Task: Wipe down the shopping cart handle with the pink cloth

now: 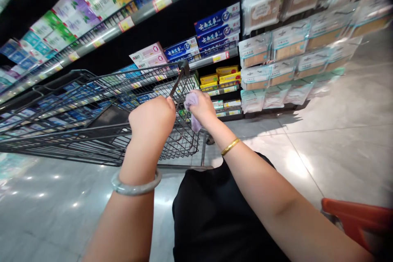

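Note:
A black wire shopping cart (109, 120) stands in front of me, tilted in the view. My left hand (153, 118) is closed in a fist around the cart's bar at its near end, with the fingers mostly hidden behind the knuckles. Bunched in my right hand (204, 108) is a light purple cloth (192, 100), held against or right beside the same end of the cart. One end of the cloth hangs below the fingers. Whether it touches the bar is hard to see.
Store shelves (211, 62) run behind the cart with boxed toothpaste (218, 24) and yellow packs (229, 74). Bagged goods (290, 43) hang at the right. Grey tiled floor (307, 143) lies below. An orange object (359, 217) is at the lower right.

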